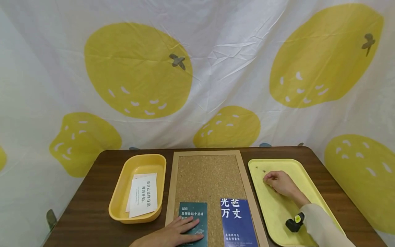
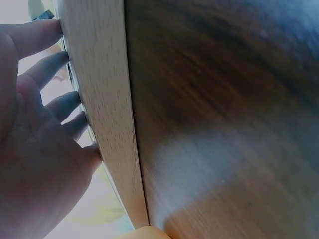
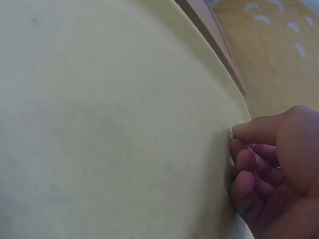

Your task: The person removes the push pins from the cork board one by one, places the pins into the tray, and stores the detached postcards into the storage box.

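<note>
My left hand (image 1: 173, 234) lies with spread fingers on a dark green card (image 1: 202, 216) with white writing. That card rests on the cork board (image 1: 210, 178), left of a blue card (image 1: 237, 223) with large white characters. In the left wrist view, straight fingertips (image 2: 74, 98) meet the board's wooden frame (image 2: 99, 89). Over the far left part of the yellow tray (image 1: 274, 212), my right hand (image 1: 282, 184) brings thumb and index finger together. Between them in the right wrist view is a tiny pale piece (image 3: 231, 134), too small to identify. Its other fingers are curled.
At the left stands a yellow-orange basin (image 1: 118, 206) holding white and pinkish cards (image 1: 143, 197). Tiny dark bits (image 1: 263, 171) lie near the tray's far left corner. A black wrist device (image 1: 294, 223) sits at the right sleeve. A lemon-patterned curtain (image 1: 210, 68) hangs behind the table.
</note>
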Demonstrator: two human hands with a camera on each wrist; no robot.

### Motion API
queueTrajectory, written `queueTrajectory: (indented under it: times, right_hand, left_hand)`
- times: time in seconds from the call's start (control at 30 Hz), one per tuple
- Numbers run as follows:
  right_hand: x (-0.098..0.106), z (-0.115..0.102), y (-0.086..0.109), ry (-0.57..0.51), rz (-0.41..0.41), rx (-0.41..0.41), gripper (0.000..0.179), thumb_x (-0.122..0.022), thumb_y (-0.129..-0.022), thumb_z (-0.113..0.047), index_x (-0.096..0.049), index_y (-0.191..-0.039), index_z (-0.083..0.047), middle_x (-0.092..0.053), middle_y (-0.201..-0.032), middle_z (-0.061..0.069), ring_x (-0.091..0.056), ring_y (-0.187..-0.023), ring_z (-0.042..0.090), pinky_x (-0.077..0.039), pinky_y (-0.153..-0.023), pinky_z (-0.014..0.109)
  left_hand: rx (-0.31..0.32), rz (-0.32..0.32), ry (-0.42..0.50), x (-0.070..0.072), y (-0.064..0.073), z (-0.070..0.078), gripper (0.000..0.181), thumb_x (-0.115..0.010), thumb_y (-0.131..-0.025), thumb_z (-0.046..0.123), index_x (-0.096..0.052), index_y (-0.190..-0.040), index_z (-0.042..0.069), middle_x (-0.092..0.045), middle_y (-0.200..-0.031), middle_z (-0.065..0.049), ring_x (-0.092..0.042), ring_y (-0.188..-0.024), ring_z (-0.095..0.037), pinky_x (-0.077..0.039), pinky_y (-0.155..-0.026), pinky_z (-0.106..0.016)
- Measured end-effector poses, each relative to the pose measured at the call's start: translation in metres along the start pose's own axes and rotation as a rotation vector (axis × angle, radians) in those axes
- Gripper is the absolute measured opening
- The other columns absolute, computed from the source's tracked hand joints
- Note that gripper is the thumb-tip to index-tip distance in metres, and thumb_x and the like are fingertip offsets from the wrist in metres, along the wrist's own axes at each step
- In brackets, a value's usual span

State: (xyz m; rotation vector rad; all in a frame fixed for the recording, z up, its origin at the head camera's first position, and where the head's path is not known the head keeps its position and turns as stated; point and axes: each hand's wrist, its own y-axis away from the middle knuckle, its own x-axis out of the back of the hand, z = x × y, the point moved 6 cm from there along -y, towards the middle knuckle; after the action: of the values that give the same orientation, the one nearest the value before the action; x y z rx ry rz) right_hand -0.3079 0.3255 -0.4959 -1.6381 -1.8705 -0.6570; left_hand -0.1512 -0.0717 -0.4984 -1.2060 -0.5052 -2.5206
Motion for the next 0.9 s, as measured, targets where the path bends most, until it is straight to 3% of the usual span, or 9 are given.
queueTrajectory:
  times: [0.53,0.9]
  right_hand:
    - [0.002,-0.001,0.002,-0.025,-0.007,-0.038,0.011,-0.06,-0.096,-0.007,-0.069,-0.098,-0.001,-0.059,-0.071,0.005,-0.05,-0.051,0.013,-0.044,-0.044,0.026]
    - [0.009,-0.013,0.001,0.013,0.04,0.032,0.016,-0.057,-0.096,-0.003,-0.066,-0.108,0.002,-0.067,-0.088,0.013,-0.055,-0.056,0.016,-0.045,-0.046,0.027]
  left_hand:
    - [-0.04,0.037,-0.037,0.0,0.0,0.001,0.064,-0.051,-0.1,0.051,-0.03,-0.156,0.032,-0.02,-0.165,-0.004,-0.019,-0.151,-0.03,-0.023,-0.118,-0.055]
    - [-0.022,0.025,-0.007,0.0,0.001,0.001,0.065,-0.052,-0.099,0.052,-0.029,-0.156,0.034,-0.018,-0.166,-0.001,-0.018,-0.152,-0.029,-0.022,-0.119,-0.055]
